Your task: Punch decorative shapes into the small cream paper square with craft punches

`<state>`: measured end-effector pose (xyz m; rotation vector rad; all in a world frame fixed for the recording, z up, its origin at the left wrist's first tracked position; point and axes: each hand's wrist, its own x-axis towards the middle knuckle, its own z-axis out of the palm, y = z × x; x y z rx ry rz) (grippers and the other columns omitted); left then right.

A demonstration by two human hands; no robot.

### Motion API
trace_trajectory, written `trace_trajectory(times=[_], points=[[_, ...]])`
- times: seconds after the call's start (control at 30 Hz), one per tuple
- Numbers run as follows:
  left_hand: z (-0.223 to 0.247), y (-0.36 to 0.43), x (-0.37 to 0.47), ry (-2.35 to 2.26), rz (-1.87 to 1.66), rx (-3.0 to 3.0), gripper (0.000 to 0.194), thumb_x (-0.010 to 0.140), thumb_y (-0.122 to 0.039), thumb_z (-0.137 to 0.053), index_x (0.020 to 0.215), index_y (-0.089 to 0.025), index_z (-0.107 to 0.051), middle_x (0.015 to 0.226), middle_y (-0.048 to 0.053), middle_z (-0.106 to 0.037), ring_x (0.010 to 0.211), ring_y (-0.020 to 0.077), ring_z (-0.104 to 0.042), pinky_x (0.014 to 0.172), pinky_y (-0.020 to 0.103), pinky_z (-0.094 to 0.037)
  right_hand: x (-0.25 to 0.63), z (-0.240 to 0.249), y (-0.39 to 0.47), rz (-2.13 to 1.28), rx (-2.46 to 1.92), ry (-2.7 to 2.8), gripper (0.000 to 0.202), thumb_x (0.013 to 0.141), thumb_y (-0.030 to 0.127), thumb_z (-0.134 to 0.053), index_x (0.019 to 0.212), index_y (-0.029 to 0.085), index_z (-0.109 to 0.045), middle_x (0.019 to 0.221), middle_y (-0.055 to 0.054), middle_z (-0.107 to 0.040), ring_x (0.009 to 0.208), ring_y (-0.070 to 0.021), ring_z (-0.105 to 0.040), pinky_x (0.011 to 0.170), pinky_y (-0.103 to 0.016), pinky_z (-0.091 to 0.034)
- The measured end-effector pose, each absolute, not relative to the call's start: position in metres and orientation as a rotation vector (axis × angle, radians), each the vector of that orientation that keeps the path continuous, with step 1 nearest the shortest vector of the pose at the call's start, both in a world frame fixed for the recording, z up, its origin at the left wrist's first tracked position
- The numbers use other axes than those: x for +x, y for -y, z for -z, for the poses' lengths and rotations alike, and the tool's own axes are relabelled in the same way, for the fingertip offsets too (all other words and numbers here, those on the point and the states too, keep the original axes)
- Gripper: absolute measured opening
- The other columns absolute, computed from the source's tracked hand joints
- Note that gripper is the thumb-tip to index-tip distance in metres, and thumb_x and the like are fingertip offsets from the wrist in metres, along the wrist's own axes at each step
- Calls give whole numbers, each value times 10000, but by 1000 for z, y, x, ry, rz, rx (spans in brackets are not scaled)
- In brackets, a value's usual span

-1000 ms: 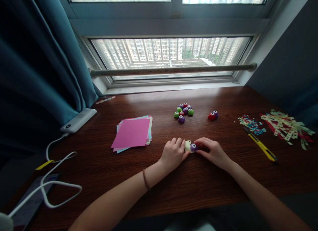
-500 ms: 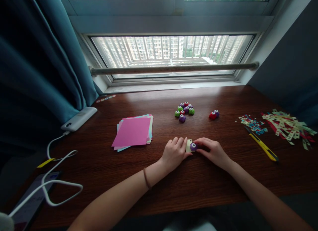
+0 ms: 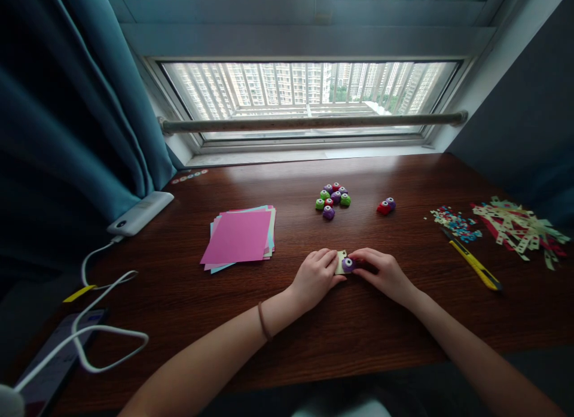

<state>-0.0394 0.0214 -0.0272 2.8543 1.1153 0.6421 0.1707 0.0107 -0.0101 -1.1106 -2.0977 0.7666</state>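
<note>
A small piece of pale yellow paper point(image 3: 341, 266) lies at the front middle of the desk. My left hand point(image 3: 315, 271) is closed over its left part, fingers bent and thumb along its lower edge. At the paper's right side sits a small purple craft punch point(image 3: 348, 264) with a white round top. My right hand point(image 3: 379, 272) pinches this punch from the right between thumb and fingers. Part of the paper is hidden under the left fingers and the punch.
Coloured paper sheets point(image 3: 237, 236) lie left. Several small punches point(image 3: 332, 199) stand behind the hands, with a red one point(image 3: 384, 207) and a purple one apart. Right are confetti point(image 3: 456, 222), cut strips point(image 3: 520, 228) and a yellow utility knife point(image 3: 475, 264). A white cable point(image 3: 112, 328) loops left.
Both hands keep their hold on the paper and the purple punch. The view has shifted very slightly; nothing else has visibly moved.
</note>
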Motion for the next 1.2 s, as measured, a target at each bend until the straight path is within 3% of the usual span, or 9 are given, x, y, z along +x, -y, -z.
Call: trace_trajectory(times=[0.47,0.57,0.77,1.03,1.2], points=[[24,-19,-39,-1161,-601,2847,465,822,-487,-479,1098,-119,-547,1121,108,-576,1063,233,-485,894,366,-395,171,8,-11,-763,-1104,2099,283,777,130,-601,1044,221,-578,1020,-22,-598,945,-164,-557,853,-291,-452],[21,-16,-40,-1228,-685,2873,564,803,-526,-482,1196,-123,-501,1239,139,-506,1153,283,-413,956,423,-335,172,7,-11,-784,-1098,2048,302,770,175,-628,1063,218,-568,1031,-31,-590,933,-167,-563,841,-294,-468],[12,-9,-39,-1206,-691,2900,653,802,-601,-405,1361,-275,-318,1426,123,-282,1290,328,-230,1021,523,-172,176,5,-14,-800,-1117,1885,237,836,236,-554,1072,215,-557,1010,-42,-587,870,-157,-581,783,-296,-502],[10,-10,-39,-1220,-655,2841,627,826,-548,-417,1372,-262,-302,1436,127,-254,1299,326,-206,1029,510,-166,173,7,-13,-820,-1105,1909,321,806,247,-594,1119,217,-527,1030,-41,-589,893,-162,-579,809,-308,-497],[11,-9,-40,-1163,-656,2876,557,834,-529,-420,1336,-294,-365,1447,99,-243,1310,331,-179,1032,534,-134,165,-1,-18,-719,-1153,1853,231,854,245,-515,1079,201,-546,1036,-44,-602,913,-162,-574,823,-304,-473]])
